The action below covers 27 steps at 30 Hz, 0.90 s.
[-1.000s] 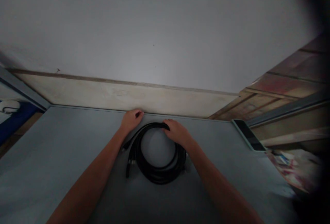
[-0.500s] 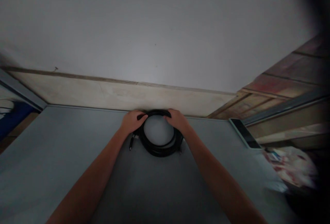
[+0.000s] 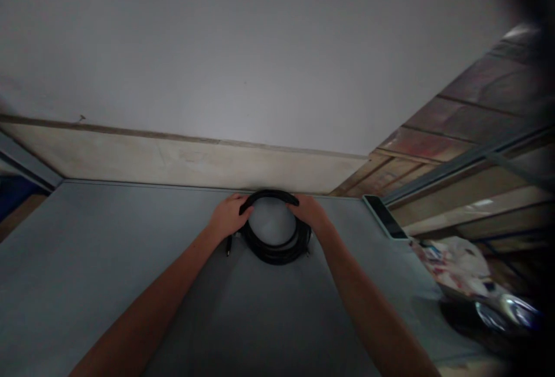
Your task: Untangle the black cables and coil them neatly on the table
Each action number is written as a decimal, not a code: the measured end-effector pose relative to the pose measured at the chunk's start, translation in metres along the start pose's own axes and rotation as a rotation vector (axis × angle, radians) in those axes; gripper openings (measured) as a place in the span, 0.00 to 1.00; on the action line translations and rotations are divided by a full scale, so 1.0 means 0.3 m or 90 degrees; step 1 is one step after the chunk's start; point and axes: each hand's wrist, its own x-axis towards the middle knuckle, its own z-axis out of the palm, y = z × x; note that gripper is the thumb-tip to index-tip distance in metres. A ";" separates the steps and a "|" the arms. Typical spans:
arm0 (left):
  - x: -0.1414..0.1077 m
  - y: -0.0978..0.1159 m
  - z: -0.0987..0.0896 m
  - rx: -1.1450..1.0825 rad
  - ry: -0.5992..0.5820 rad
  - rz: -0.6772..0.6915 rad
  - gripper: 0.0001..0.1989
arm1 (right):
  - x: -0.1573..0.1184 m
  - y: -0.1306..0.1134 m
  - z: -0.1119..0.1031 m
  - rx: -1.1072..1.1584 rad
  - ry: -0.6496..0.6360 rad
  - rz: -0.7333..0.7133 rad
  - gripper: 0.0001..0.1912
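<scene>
A person's left hand [image 3: 226, 217] and right hand [image 3: 309, 213], fingers curled closed, grip either side of a coiled black cable [image 3: 277, 257] just below the frame's centre on a grey table [image 3: 113, 232], a two-handed hold that apparently keeps its upper loops bunched

Your left hand [image 3: 229, 215] and right hand [image 3: 307, 210] gripped the coiled black cable [image 3: 277, 254] on the grey tabletop [image 3: 108, 238], a phone [image 3: 385, 218] lying off to your right
</scene>
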 end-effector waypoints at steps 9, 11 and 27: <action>-0.008 0.043 0.024 -0.028 -0.104 0.164 0.19 | 0.001 0.261 -0.029 -0.055 -0.016 0.114 0.18; -0.005 0.026 0.030 -0.050 -0.094 0.155 0.18 | 0.004 0.314 -0.034 -0.057 0.001 0.128 0.19; 0.013 -0.032 0.024 -0.156 -0.090 0.055 0.15 | 0.053 0.367 -0.073 -0.108 0.075 0.079 0.20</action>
